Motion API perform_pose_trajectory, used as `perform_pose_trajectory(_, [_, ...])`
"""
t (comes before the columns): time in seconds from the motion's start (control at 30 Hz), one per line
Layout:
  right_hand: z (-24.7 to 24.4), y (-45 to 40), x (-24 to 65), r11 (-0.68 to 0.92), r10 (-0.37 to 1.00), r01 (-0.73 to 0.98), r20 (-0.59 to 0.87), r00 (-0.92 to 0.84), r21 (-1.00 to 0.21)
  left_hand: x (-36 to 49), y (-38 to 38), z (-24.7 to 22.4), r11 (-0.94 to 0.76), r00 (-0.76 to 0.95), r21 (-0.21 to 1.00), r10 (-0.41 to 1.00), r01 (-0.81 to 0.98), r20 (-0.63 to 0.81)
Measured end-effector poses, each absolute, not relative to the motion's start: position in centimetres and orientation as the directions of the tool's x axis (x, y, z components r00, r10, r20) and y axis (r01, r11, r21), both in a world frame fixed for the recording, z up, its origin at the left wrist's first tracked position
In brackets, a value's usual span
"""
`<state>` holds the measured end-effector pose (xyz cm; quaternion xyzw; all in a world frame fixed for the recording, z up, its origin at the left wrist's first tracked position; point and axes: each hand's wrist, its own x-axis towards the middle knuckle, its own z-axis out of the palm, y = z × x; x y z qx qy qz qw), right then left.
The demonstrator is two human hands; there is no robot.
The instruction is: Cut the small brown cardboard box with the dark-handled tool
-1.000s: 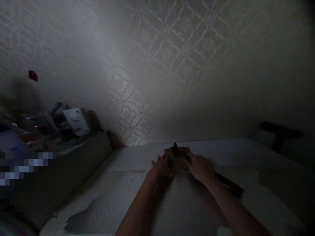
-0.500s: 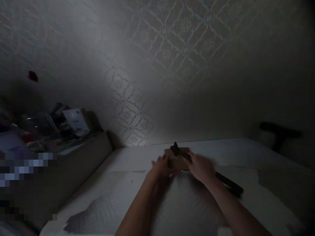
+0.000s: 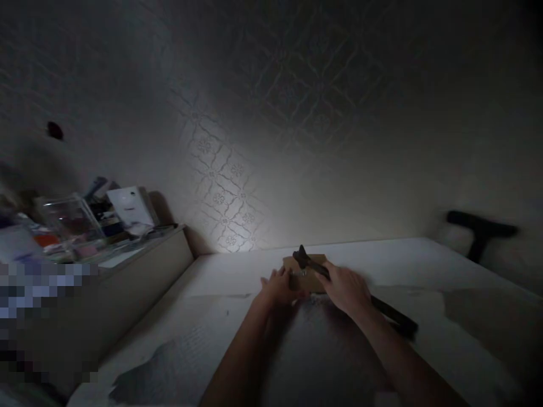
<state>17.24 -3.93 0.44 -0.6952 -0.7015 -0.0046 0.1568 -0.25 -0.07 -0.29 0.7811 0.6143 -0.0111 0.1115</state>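
My right hand is wrapped round the handle of a hammer. The dark hammer head lies over a flat brown board, tilted up to the left; I cannot tell if it touches. At the board's left front corner, my left hand holds it, thumb along the front edge and fingers at the left side. A few small shiny bits show on the board below the hammer head, too small to name. The board rests on a white surface.
The white table ends at a patterned wall. To the left, a raised ledge carries a white box, a clear plastic container and clutter. A black T-shaped object stands at the right.
Both hands, the hammer and the board stay almost where they were. Light on the wall has shifted, with the upper part darker and the lower part brighter.
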Motion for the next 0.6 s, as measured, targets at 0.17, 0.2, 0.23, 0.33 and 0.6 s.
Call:
perform_pose_trajectory(0.17, [0.35,-3.8,17.3,0.022,0.982,0.978,0.188,0.018,-0.209,-0.3,-0.04,-0.37,-0.227,0.251,0.153,0.955,0.962,-0.161])
perform_pose_trajectory(0.2, [0.36,-3.8,17.3,0.021,0.982,0.978,0.188,0.019,-0.207,-0.33,0.01,-0.44,-0.226,0.249,0.15,0.954,0.963,-0.164])
perform_pose_trajectory(0.23, [0.37,-3.81,17.3,0.018,0.981,0.978,0.191,0.022,-0.206,-0.36,0.06,-0.53,-0.226,0.249,0.148,0.955,0.963,-0.163])
perform_pose_trajectory(0.33, [0.4,-3.85,17.28,0.021,0.981,0.978,0.195,0.021,-0.208,-0.44,0.28,-0.86,-0.239,0.262,0.155,0.954,0.958,-0.145])
perform_pose_trajectory(0.6, [0.49,-3.89,17.25,0.008,0.98,0.977,0.196,0.034,-0.213,-0.34,0.21,-0.76,-0.237,0.258,0.145,0.955,0.961,-0.147])
